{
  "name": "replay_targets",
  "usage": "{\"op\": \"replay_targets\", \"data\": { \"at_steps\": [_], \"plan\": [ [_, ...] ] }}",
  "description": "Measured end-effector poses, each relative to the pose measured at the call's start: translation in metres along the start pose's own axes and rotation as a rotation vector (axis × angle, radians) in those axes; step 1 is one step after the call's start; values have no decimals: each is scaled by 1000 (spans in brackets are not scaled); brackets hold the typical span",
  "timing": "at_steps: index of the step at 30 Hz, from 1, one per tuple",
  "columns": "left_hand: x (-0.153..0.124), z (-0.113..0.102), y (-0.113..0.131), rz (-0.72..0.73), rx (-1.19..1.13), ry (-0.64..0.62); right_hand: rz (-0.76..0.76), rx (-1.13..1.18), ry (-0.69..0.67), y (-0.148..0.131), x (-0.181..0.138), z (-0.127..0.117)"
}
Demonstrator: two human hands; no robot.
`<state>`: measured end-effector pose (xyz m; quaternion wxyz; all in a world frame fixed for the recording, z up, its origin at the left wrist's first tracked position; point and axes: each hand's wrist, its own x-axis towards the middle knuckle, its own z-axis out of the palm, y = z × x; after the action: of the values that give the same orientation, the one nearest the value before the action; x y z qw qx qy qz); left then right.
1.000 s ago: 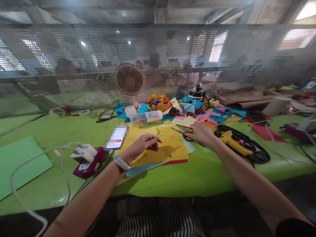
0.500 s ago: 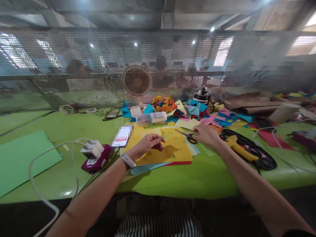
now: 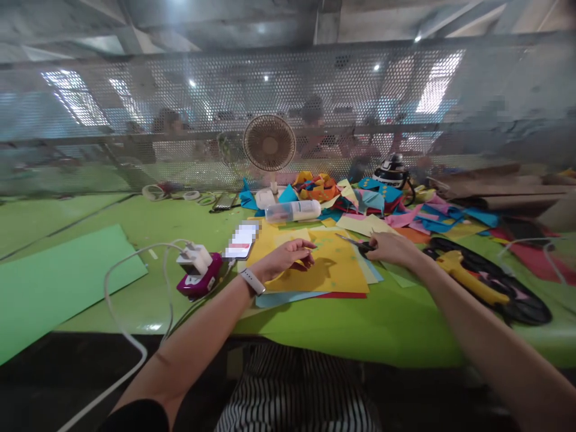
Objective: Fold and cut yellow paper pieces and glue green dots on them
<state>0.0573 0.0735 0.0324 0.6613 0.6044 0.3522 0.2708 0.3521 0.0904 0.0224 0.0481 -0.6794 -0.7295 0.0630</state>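
My left hand [image 3: 288,259], with a white watch band [image 3: 253,281] at the wrist, hovers over a yellow paper sheet [image 3: 346,279]. Its fingers are curled with the tips close together; anything between them is too small to make out. Small green bits dot the sheet. At the sheet's right edge, my right hand [image 3: 392,249] has its fingers closed on the dark handles of a pair of scissors [image 3: 355,241]. The blades point left over the yellow paper. Blue and red sheets stick out beneath the yellow one.
A phone [image 3: 243,241] and a purple power strip [image 3: 198,285] with white plugs lie left. Behind are a clear bottle [image 3: 292,210], a fan [image 3: 269,144] and heaped paper scraps [image 3: 360,201]. A yellow-handled glue gun [image 3: 472,279] rests on a black tray at right.
The view has turned slightly left, so things sit further right. My right hand has closed on the scissors' handles. My left hand's fingers have stretched a little over the sheet.
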Motion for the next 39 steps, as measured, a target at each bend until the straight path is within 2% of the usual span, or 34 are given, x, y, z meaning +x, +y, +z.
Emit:
{"op": "replay_targets", "data": {
  "at_steps": [6, 12, 21, 30, 35, 39],
  "plan": [
    [1, -2, -3, -11, -55, -38, 7, 146, -68, 9, 2, -8],
    [-1, -2, -1, -49, -49, -9, -50, 436, -179, 13, -5, -17],
    [-1, -2, -1, 4, -23, 93, -142, 891, -342, -33, -26, -6],
    [2, 0, -2, -20, -113, 157, -99, 910, -527, -55, -37, -1],
    [5, 2, -4, 25, -230, 225, -136, 978, -562, -59, -41, -1],
    [6, 4, -5, 2, -286, 210, -152, 1002, -561, -63, -44, 1]
  ]
}}
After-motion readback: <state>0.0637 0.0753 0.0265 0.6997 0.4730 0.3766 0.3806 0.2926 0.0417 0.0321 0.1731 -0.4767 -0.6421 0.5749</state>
